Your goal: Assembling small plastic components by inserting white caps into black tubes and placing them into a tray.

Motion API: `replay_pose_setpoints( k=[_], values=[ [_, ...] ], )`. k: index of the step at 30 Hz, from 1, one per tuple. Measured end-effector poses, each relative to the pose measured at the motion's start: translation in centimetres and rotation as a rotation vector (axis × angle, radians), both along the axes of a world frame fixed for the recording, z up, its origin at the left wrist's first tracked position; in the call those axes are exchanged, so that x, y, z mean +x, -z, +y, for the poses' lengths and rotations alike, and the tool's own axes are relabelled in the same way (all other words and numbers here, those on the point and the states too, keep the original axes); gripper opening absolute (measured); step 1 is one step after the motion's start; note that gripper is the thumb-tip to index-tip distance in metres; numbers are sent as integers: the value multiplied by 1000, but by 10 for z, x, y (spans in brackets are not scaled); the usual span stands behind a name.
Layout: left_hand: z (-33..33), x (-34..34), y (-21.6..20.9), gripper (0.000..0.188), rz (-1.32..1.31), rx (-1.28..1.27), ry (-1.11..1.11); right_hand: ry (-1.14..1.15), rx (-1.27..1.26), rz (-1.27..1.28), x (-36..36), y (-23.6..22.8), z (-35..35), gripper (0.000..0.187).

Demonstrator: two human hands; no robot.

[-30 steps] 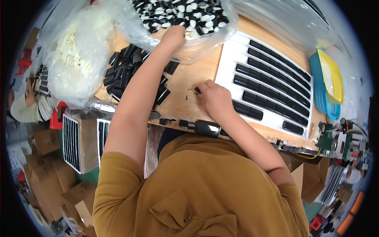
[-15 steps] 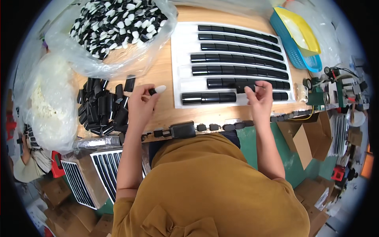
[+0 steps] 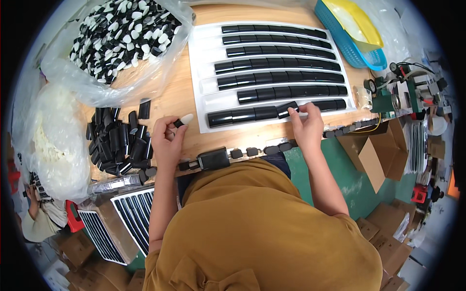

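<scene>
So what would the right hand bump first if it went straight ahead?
Past the black piece it holds, the right hand might meet the next row of black pieces in the white tray, though depth is unclear.

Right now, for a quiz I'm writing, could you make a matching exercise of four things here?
1. Left hand
2. Right hand
3. Black pile
4. Yellow container

A. Overlaps the blue basket in view
B. Holds a black piece at the white tray
C. Pinches a black-and-white piece
D. Left of both hands

Pairs: 1-C, 2-B, 3-D, 4-A
</scene>
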State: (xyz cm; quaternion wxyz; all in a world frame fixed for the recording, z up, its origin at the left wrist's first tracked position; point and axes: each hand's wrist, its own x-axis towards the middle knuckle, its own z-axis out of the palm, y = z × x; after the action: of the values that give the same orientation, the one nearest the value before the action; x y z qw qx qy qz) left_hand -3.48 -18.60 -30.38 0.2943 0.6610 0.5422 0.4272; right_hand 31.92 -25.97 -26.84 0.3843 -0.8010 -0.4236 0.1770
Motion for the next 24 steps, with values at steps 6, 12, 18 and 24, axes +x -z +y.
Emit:
replay_pose_setpoints(
  k=[6, 12, 18, 24],
  values=[
    [1, -6, 9, 29, -206, -110, -45, -118, 173, -508, 14, -7, -9, 23],
    [1, -8, 10, 30, -268, -170, -43, -58, 82, -581, 35, -11, -5, 21],
    [-1, -6, 5, 23, -64, -66, -97, -119, 15, -592, -5, 2, 1, 35],
    [-1, -4, 0, 22, 149, 193, -193, -94, 17, -71, -4, 3, 2, 34]
  ],
)
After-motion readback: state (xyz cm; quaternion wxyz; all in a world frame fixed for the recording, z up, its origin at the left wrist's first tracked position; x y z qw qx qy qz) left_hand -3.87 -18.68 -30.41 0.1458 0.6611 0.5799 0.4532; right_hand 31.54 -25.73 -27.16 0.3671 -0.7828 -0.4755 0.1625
